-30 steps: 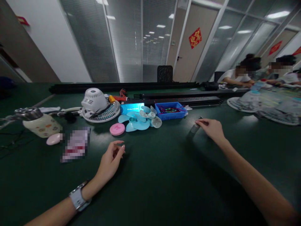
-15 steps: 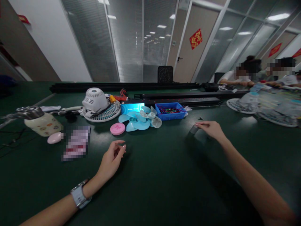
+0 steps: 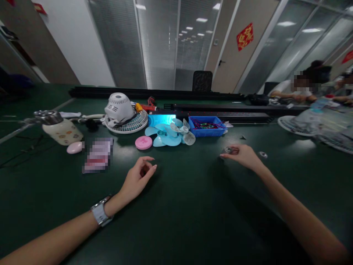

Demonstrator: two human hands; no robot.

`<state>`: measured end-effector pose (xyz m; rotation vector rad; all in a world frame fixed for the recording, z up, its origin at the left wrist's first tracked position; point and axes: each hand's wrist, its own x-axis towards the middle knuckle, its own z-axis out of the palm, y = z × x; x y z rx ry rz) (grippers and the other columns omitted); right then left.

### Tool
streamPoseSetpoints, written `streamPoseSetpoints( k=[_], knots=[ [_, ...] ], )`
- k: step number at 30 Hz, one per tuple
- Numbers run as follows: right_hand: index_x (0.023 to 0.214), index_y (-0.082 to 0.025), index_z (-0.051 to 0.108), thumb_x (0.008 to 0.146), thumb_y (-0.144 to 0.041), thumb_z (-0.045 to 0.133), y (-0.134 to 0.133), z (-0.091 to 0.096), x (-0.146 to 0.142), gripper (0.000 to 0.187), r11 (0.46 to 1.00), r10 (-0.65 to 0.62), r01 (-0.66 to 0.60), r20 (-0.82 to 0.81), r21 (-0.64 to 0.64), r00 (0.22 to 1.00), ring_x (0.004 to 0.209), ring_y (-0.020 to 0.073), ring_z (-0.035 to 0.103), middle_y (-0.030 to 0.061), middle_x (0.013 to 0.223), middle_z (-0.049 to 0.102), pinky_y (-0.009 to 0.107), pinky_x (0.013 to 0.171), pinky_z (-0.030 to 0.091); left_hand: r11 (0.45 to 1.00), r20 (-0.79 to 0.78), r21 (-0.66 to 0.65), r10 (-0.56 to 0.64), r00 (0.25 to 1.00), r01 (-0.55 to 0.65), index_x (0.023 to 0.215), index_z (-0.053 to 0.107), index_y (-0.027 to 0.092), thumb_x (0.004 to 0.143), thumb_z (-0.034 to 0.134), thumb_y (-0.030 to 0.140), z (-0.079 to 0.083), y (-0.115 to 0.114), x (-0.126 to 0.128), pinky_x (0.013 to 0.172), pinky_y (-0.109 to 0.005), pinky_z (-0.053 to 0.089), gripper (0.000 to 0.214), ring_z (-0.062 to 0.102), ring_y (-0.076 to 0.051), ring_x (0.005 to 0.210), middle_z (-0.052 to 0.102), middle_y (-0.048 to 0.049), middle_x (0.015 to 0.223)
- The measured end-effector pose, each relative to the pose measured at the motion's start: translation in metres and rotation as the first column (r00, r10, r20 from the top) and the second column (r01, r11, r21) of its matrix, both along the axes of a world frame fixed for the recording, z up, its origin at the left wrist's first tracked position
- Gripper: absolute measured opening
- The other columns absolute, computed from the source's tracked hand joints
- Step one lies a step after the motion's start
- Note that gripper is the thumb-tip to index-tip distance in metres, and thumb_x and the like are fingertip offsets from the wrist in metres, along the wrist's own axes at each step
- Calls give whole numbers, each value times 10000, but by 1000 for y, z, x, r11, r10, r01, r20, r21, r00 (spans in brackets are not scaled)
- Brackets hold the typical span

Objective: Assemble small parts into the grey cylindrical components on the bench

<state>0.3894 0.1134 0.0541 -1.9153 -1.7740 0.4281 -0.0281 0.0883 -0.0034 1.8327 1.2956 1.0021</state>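
My right hand (image 3: 242, 155) rests on the dark green table (image 3: 193, 206) with its fingers curled round a small grey metal part (image 3: 227, 150) that lies under the fingertips. A small round metal washer (image 3: 263, 154) lies just right of that hand. My left hand (image 3: 138, 178), a watch on its wrist, rests on its edge near the table's middle. Its fingers are loosely curled, thumb and forefinger apart, and nothing shows in them. Beyond it lie a pink round cap (image 3: 143, 142) and light blue fan blades (image 3: 169, 134).
A white fan motor on a grille (image 3: 122, 114), a blue tray of small parts (image 3: 206, 126), a glowing cyan box (image 3: 161, 119), a cream bottle (image 3: 59, 129) and a pink oval (image 3: 74, 147) stand at the back. Other people work with fan grilles (image 3: 311, 127) at the far right.
My right hand has drawn the small metal part nearer and lower on the table. The view has shifted left and down. My left hand stays where it was.
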Motion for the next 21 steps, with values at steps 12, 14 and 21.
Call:
streamPoseSetpoints(
  k=[12,14,21],
  knots=[
    [1068,-198,693,788,-331,779,-47,-30,-185,322,727,683,-675,-233,127,692,942,176,670,36,1031,720,299,841,506,936,-156,163,-288,945,312,1137,696,255,914,627,375,21,-28,18,804,-326,466,263,606,-179,886,688,-40,966],
    [1022,-194,703,768,-351,795,-45,-36,-186,312,745,664,-649,-268,155,698,870,165,660,29,968,709,287,785,506,949,-114,135,-269,956,283,1079,730,251,909,629,394,24,-26,23,771,-315,469,244,606,-178,853,687,-43,927],
    [1000,-196,707,748,-442,797,-46,-47,-186,363,761,647,-623,-287,180,707,801,164,626,24,894,677,293,714,492,972,-44,36,-229,972,231,900,780,243,885,627,461,39,-16,26,673,-299,486,266,599,-178,765,668,-47,840]
  ],
)
